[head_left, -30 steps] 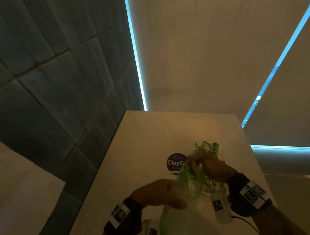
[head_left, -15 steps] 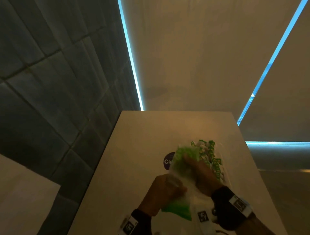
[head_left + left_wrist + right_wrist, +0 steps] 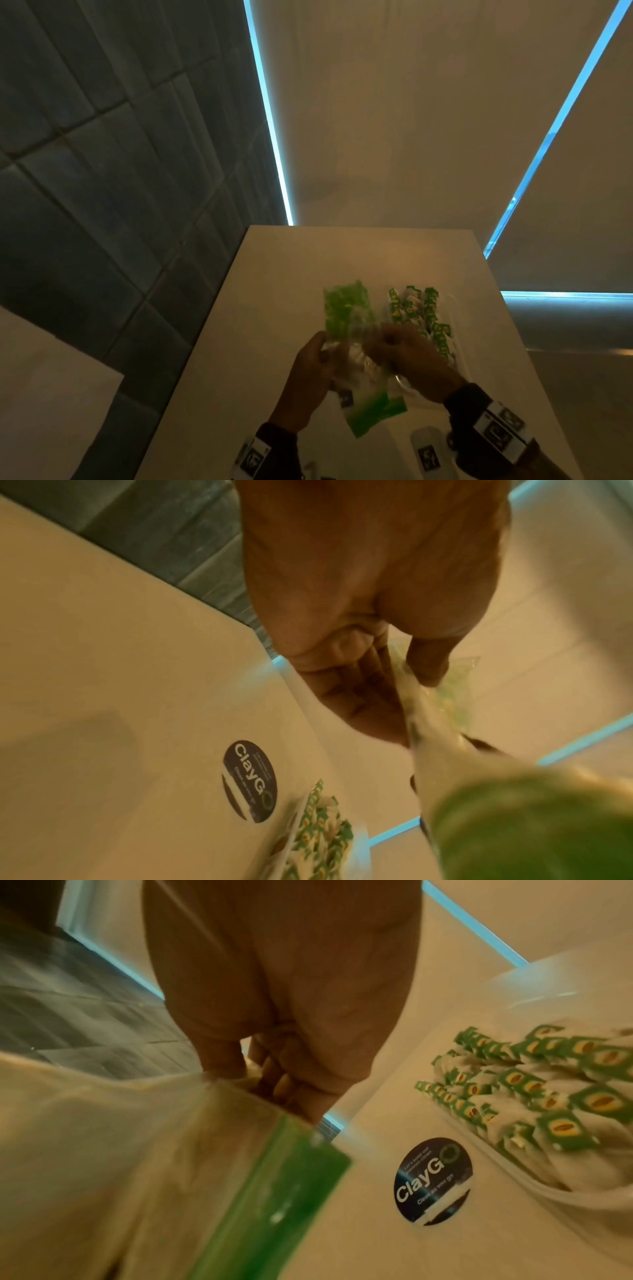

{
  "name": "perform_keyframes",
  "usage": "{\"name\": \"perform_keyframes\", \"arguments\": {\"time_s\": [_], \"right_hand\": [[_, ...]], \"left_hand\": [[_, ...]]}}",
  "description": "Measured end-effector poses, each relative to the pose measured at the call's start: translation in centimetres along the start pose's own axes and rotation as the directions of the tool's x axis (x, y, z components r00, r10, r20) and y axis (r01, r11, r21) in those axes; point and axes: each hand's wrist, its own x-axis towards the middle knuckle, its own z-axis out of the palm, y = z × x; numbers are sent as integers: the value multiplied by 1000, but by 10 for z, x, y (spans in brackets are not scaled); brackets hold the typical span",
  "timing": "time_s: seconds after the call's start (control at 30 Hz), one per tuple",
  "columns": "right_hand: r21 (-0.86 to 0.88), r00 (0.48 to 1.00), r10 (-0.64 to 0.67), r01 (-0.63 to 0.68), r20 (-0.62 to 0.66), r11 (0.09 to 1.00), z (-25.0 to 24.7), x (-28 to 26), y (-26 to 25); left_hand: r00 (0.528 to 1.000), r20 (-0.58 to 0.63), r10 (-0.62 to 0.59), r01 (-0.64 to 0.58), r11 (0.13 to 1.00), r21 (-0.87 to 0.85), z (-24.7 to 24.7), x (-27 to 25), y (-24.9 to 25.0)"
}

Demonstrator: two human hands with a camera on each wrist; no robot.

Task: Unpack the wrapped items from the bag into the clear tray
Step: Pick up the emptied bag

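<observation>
I hold the bag (image 3: 346, 318) up in the air with both of my hands, just over the counter (image 3: 274, 291). The bag is thin and see-through, with green at its top end and a green strip at its bottom end. My left hand (image 3: 308, 373) pinches the left side of the bag, thumb on one face and fingers on the other. My right hand (image 3: 407, 359) has its fingers curled round the right side of the bag and grips it. The two hands are close, with crinkled plastic bunched between them.

The clear tray (image 3: 548, 1185) sits on the counter just to the right of the bag, behind my right hand. In it lie lots of wrapped items (image 3: 534, 1088). They are white with green ends and a yellow spot on the green. They lie packed close together in a heap.

A round dark sticker (image 3: 433, 1180) is stuck on the counter, just beside the tray. It has white letters on it.

Behind the counter is a pale wall (image 3: 411, 120) with thin blue light strips. To the left is a dark tiled wall (image 3: 120, 154).

I cannot tell if any wrapped items are in the bag.
</observation>
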Motion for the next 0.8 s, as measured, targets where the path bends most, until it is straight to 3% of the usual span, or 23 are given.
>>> {"name": "perform_keyframes", "arguments": {"time_s": [0.07,0.13,0.2,0.33,0.4,0.5,0.57,0.63,0.7,0.8], "right_hand": [[110,995,-16,5,100,994,-2,-2,4],[226,992,-51,24,117,974,-4,-1,12],[249,996,-92,88,4,964,-6,2,17],[113,972,-173,193,-160,975,-5,4,20],[94,964,-206,224,-169,970,-2,2,19],[139,960,-201,230,-195,963,1,-4,22],[286,980,-96,143,-171,948,2,-12,22],[360,995,64,-34,-73,932,4,-23,21],[247,987,161,-156,2,956,7,-34,26],[154,980,156,-135,-128,979,9,-46,42]], "left_hand": [[1000,-14,21,-22,998,-58,-1,3,9],[999,-22,-32,28,988,-153,0,4,13],[995,26,-100,103,964,-245,1,1,13],[963,181,-201,258,883,-392,-5,-8,7],[955,211,-209,272,902,-335,-5,-10,3],[982,162,-100,125,980,-154,-1,-11,0],[995,90,-37,44,997,-68,-2,-9,-4],[1000,13,3,-3,1000,3,-2,-9,-7],[999,-30,28,-26,998,66,0,-9,-12],[998,-3,56,-55,991,123,10,-12,-23]]}}
